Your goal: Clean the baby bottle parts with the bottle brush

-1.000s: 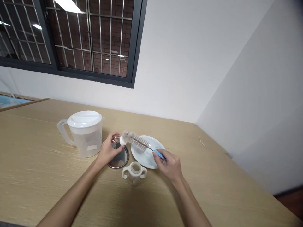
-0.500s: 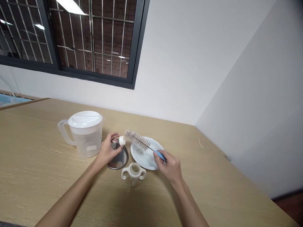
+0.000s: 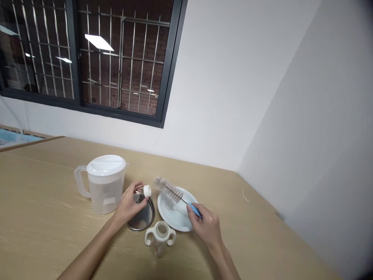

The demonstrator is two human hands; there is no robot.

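Note:
My left hand (image 3: 129, 204) pinches a small white bottle part (image 3: 147, 190) above a round steel bowl (image 3: 142, 217). My right hand (image 3: 205, 227) grips the blue handle of a bottle brush (image 3: 171, 192). Its bristles point left toward the white part, with a small gap between them. The brush hangs over a white plate (image 3: 171, 217). In front of the bowl and plate stands an open baby bottle with two handles (image 3: 160, 236), nearest to me on the wooden table (image 3: 43, 225).
A lidded translucent plastic pitcher (image 3: 101, 182) stands left of the bowl. The table meets a white wall at the back and another on the right. A barred window sits above at the back left.
The brush tip has drawn back from the white part, which it touched a second ago. The camera has tilted up, so everything sits lower in view.

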